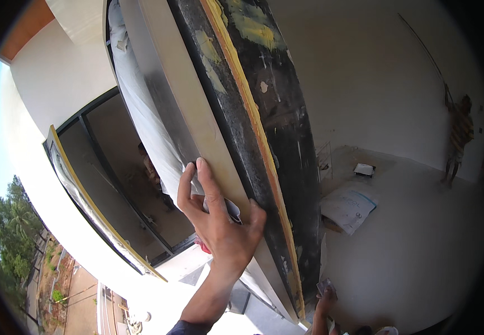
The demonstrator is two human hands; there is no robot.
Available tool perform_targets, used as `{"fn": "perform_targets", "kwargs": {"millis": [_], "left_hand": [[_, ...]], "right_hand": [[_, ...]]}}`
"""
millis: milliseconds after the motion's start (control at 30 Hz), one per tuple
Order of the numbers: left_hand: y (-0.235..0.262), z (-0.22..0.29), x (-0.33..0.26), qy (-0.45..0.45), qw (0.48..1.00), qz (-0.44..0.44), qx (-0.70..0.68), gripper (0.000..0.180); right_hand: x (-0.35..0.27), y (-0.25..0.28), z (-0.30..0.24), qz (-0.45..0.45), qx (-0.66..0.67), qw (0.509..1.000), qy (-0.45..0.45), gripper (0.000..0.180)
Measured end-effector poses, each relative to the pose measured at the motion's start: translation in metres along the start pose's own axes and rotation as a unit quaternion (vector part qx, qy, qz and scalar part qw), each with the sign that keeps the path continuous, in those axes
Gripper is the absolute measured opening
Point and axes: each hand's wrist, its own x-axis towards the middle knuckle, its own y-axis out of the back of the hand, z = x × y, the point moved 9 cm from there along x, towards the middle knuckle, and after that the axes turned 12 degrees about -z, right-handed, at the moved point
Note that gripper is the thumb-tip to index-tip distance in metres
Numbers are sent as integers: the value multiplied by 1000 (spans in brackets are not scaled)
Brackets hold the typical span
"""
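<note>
Plainly, I had the nearer left hand (219, 231) gripping a curled sheet (233, 211) against the beige strip (195, 111) slanting far-left to near-right.

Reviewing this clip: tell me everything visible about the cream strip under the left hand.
The cream strip is a long, narrow band, smooth-looking, faintly yellowish in patches; its material is unclear. It slants from upper left to lower right, with a grey face along its left side and a dark band along its right. The left hand spans it, fingertips near one edge, thumb near the other, hiding part of it.
</note>
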Motion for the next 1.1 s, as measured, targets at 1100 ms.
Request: {"fn": "perform_targets", "kwargs": {"millis": [1100], "left_hand": [[52, 38, 63, -325, 851, -76, 405, 67]], "right_hand": [[25, 66, 65, -20, 11, 999, -44, 46]]}}
